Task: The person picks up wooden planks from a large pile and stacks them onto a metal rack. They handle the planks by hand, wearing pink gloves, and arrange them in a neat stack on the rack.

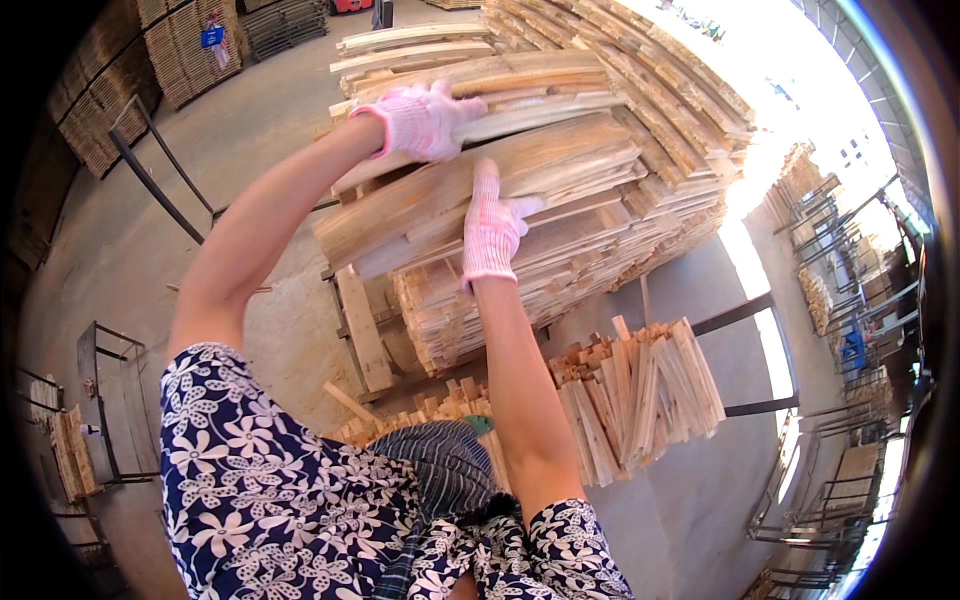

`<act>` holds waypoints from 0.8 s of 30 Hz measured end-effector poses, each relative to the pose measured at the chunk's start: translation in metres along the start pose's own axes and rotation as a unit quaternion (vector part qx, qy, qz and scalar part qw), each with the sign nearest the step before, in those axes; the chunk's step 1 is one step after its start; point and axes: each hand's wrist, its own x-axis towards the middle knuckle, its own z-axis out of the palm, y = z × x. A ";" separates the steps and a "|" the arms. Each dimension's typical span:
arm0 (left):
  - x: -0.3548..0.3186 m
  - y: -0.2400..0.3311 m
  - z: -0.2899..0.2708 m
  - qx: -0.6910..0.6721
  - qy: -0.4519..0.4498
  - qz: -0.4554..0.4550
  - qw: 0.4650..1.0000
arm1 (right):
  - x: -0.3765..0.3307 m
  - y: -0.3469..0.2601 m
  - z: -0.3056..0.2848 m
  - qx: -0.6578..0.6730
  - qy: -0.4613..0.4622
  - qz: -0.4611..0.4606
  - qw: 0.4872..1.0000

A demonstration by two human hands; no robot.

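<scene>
My left hand (425, 122), in a pink-and-white knitted glove, reaches over the far side of a stack of sawn boards (520, 72). Its fingers are spread and slightly blurred, next to a pale board. Closer to me, my right hand (493, 228) wears the same kind of glove. It grips the near edge of a wide wooden board (400, 205), one digit stretched over its face and the others along the edge, partly hidden. This board lies slanted on top of the stack, its left end sticking out past the boards below.
Short wood pieces (640, 400) stand packed upright in front of me, beside a dark metal frame (745, 315). A plank (362, 330) leans below the stack's left end. Metal racks (120, 400) stand at left; tall wood stacks (190, 50) rise behind.
</scene>
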 end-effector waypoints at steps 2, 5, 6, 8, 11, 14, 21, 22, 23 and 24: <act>-0.030 0.018 -0.014 -0.081 -0.053 0.060 0.993 | 0.017 0.031 -0.007 -0.022 -0.004 -0.066 0.998; -0.057 0.017 0.042 0.079 0.167 0.090 0.979 | -0.010 0.033 0.002 0.048 0.016 -0.092 0.994; -0.059 0.015 0.055 0.071 0.208 0.099 0.970 | -0.016 0.032 0.002 0.069 0.028 -0.090 0.993; -0.054 0.010 0.070 0.054 0.292 0.126 0.946 | -0.018 0.032 0.006 0.111 0.061 -0.085 0.988; -0.041 0.005 0.057 -0.008 0.207 0.108 0.972 | -0.016 0.030 0.019 0.116 0.085 -0.098 0.985; -0.022 0.004 0.050 -0.001 0.168 0.088 0.982 | -0.005 0.024 0.025 0.078 0.105 -0.083 0.988; -0.080 -0.021 0.041 -0.097 0.344 -0.021 0.934 | 0.018 0.049 -0.002 0.031 0.014 -0.160 0.986; -0.105 -0.023 0.046 -0.164 0.376 -0.039 0.911 | 0.015 0.054 -0.015 0.028 0.034 -0.197 0.979; -0.128 -0.025 0.062 -0.278 0.432 -0.076 0.855 | 0.007 0.057 -0.024 -0.002 0.094 -0.286 0.954; -0.140 -0.029 0.092 -0.315 0.476 -0.073 0.818 | 0.016 0.067 -0.026 0.003 0.133 -0.378 0.916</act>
